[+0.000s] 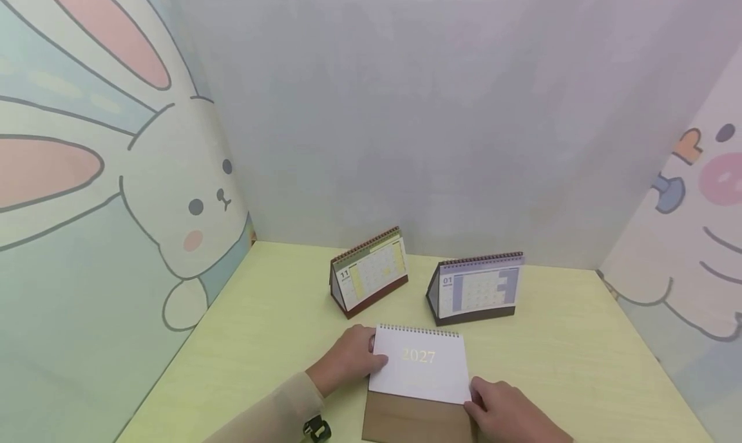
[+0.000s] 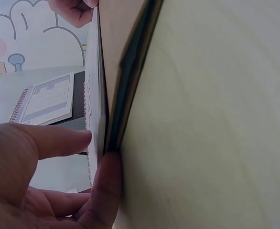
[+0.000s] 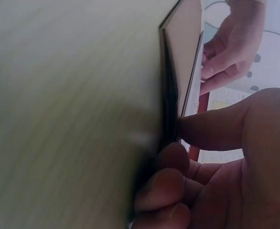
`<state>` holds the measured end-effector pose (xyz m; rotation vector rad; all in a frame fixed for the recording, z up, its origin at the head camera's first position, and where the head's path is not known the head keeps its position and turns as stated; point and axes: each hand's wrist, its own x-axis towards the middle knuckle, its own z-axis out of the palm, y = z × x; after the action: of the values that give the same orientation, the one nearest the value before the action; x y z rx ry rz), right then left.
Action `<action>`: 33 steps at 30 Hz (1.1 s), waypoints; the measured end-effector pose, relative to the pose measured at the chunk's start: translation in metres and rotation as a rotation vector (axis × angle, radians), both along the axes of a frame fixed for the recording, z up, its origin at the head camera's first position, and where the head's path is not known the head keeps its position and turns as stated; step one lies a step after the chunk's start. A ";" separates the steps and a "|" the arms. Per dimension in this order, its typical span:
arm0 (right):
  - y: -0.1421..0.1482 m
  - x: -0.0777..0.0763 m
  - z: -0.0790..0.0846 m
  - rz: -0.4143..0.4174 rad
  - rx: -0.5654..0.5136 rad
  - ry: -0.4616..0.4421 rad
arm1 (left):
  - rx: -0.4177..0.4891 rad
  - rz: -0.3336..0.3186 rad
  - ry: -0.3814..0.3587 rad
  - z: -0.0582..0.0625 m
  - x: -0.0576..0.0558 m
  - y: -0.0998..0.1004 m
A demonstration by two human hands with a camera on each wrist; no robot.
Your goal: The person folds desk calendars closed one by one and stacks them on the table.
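On table [image 1: 278, 314], 2027 calendar [image 1: 417, 380], spiral [image 1: 417, 330] away

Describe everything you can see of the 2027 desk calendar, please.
The 2027 desk calendar has a white cover with gold numerals, spiral binding along its far edge, and a brown, cardboard-like base showing below the cover. It looks folded nearly flat, with a narrow gap between base panels. It lies on or just above the yellow tabletop, in front of two standing calendars. The left hand holds its left edge, the right hand its right edge.
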<state>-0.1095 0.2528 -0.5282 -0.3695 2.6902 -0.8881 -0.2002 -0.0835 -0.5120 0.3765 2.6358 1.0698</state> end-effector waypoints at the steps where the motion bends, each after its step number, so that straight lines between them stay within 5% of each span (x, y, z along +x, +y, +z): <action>1: 0.000 0.000 0.000 0.005 0.005 0.014 | -0.007 -0.001 0.002 0.000 0.000 0.000; 33: 0.001 -0.003 0.001 0.041 0.043 0.056 | -0.012 0.008 -0.004 -0.002 0.005 0.001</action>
<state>-0.1124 0.2539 -0.5273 -0.4453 2.7375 -0.8189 -0.1956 -0.0827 -0.5136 0.3612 2.6417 1.0556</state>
